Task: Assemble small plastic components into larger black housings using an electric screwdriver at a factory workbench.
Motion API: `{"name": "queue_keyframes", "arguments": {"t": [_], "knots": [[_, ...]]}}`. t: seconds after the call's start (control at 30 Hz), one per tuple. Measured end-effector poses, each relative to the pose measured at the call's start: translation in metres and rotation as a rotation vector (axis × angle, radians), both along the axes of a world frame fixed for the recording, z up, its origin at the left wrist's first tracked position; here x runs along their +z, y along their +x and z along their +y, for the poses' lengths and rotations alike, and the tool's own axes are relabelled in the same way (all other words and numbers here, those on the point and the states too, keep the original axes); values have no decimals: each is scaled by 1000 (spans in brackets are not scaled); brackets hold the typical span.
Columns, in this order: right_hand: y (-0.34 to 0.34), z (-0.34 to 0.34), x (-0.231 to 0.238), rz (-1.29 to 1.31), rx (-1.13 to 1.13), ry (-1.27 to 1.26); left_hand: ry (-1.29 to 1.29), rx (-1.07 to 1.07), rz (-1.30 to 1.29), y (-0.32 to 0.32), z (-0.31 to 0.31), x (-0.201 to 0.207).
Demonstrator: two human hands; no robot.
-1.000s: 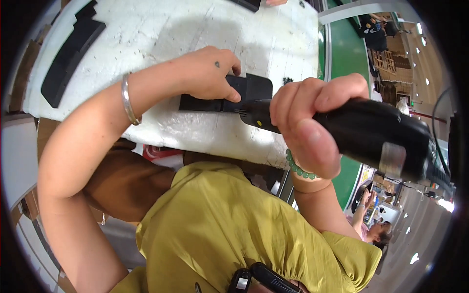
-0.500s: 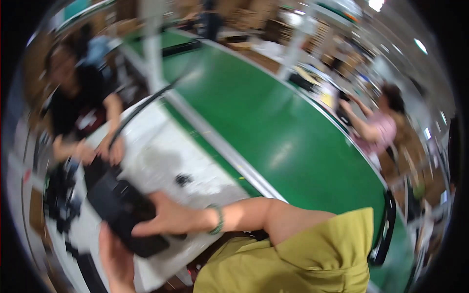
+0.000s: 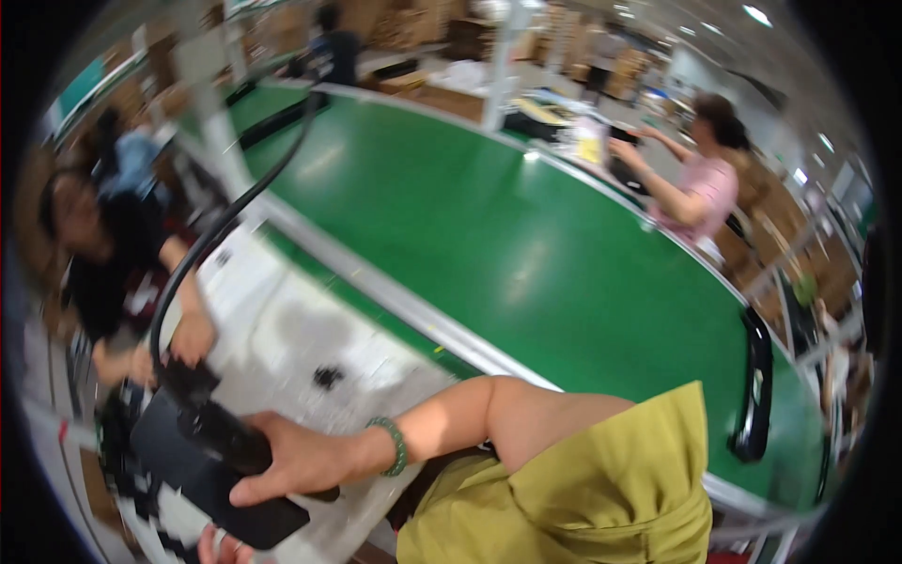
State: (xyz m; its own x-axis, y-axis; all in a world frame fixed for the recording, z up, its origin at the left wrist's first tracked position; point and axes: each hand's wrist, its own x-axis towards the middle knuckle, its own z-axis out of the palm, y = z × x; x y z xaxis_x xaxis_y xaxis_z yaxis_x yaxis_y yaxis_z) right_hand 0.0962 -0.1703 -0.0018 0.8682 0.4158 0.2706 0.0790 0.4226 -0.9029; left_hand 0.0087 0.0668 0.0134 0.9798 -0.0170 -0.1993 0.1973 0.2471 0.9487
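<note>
My right hand (image 3: 305,456) is closed around a black cylindrical power screwdriver (image 3: 221,437), with a thick black cable rising from its far end. The tool lies tilted over a flat black panel (image 3: 254,512) on the white worktop (image 3: 376,414). Only blurred fingers of my left hand (image 3: 224,547) show at the lower edge, beside the panel's near end; whether they hold anything cannot be made out. A green beaded bracelet is on my right wrist.
A small pile of black screw-like bits (image 3: 327,377) lies on the worktop. Beyond its rail runs a green conveyor belt (image 3: 451,254) bearing a glossy black curved part (image 3: 754,385). One person (image 3: 117,273) sits across at the left; another in pink (image 3: 700,188) works beyond the belt.
My right hand has moved from the black housing onto the screwdriver and grips it. My left hand has dropped toward the lower edge. The whole view has swung slightly to the right.
</note>
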Motion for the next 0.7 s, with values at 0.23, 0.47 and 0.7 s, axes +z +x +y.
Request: {"name": "queue_keyframes", "arguments": {"t": [0.23, 0.47, 0.7], "knots": [[10, -12, 5, 185, -38, -328, 142, 118, -8, 9, 3, -12], [20, 8, -14, 292, -107, -150, 317, 715, 224, -55, 153, -61], [24, -1, -15, 271, -136, -129, 62, 738, 53, -87, 156, -91]]}}
